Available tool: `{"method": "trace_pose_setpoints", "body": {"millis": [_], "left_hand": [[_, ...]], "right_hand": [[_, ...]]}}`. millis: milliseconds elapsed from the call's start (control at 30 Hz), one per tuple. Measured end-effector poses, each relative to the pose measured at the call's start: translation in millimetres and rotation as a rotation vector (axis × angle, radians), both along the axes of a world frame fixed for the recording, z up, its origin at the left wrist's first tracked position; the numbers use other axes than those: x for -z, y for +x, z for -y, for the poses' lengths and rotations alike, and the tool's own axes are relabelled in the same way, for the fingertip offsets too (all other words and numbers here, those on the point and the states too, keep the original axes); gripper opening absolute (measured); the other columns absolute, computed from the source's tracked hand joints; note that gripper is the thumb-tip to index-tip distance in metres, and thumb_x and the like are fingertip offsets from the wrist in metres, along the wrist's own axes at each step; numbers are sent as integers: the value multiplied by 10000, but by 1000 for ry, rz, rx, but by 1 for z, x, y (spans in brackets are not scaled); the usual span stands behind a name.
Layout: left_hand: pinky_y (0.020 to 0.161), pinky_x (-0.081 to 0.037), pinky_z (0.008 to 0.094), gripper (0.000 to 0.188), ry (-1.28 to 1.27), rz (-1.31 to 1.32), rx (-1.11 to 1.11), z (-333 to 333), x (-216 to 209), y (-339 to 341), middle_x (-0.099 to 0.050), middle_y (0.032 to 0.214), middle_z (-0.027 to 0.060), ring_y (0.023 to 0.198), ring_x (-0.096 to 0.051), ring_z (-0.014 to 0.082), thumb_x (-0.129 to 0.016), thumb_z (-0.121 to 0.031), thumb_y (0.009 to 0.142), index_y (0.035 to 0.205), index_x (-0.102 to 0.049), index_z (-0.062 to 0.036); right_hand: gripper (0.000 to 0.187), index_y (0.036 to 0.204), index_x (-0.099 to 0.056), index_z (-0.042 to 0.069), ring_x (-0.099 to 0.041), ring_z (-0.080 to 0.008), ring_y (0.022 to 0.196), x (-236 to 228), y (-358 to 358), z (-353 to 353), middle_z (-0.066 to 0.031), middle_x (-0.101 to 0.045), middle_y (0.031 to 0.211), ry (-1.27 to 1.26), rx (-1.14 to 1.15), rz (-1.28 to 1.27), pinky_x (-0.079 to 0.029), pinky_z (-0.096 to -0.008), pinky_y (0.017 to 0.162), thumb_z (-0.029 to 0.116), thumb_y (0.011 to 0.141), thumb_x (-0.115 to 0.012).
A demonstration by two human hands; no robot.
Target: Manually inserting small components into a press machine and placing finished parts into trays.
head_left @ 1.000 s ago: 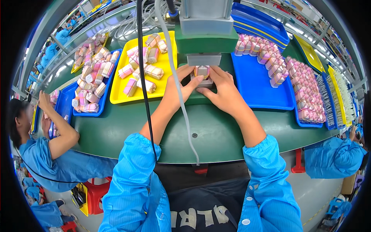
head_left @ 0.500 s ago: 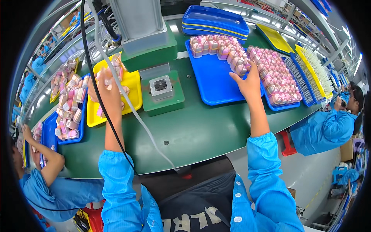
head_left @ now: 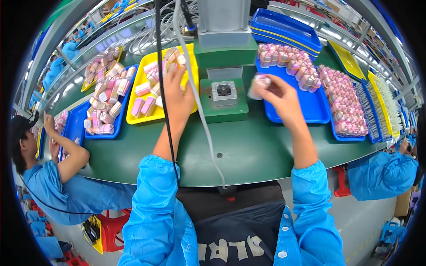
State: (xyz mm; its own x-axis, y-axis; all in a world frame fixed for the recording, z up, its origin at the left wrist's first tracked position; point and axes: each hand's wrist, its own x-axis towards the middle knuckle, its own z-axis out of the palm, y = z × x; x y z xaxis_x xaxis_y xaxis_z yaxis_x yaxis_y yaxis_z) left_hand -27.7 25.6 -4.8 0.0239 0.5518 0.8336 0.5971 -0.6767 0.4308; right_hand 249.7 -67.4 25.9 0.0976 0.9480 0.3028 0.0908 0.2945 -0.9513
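Note:
Between the thumb and fingers of my right hand (head_left: 284, 97) is a small pink-and-white block (head_left: 258, 87), held over the left edge of a blue tray (head_left: 288, 108). Rows of similar blocks (head_left: 306, 76) stand along that tray's far and right sides. My left hand (head_left: 178, 91) reaches over a yellow tray (head_left: 133, 119) of loose pink-and-cream blocks (head_left: 143, 105); its fingers are apart, and their tips are among the blocks, partly hidden. Between the trays, a green press base (head_left: 222, 116) carries a square metal fixture (head_left: 224, 92) with a dark recess.
Above the fixture hangs the green press head (head_left: 225, 54). A grey cable (head_left: 198, 106) and a black cable (head_left: 165, 102) cross before my left arm. More filled trays flank both sides, with stacked blue trays (head_left: 286, 29) behind. A co-worker (head_left: 57, 177) sits at left, another (head_left: 384, 173) at right.
The view has swung left. My right hand has left the rows in the blue tray and now holds a block nearer the fixture. My left hand stays over the yellow tray.

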Motion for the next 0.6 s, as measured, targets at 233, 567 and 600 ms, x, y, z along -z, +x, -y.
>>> {"method": "trace_pose_setpoints", "body": {"millis": [233,567,600], "left_hand": [[969,-423,400,316,-303,111,347,22,-18,14,-627,1130,162,1104,-566,323,-629,-161,907,1180,-657,-5],[1019,-406,433,273,-378,113,456,27,-17,36,-636,1192,169,1166,-540,327,-668,-268,915,1116,-718,-91],[1004,-417,428,265,-364,96,430,27,-14,36,-642,1178,168,1141,-556,326,-671,-264,913,1102,-722,-86]], "right_hand": [[396,1285,-571,7,-604,-171,1046,-10,-69,-27,-106,-655,1138,-34,-211,-29,-477,-331,930,156,933,-674],[357,1274,-563,36,-620,-218,1058,5,-75,-31,-128,-653,1161,-8,-195,44,-469,-366,978,128,938,-639],[368,1278,-560,45,-624,-234,1055,4,-72,-29,-134,-651,1161,-28,-151,196,-467,-379,984,138,931,-645]]}}
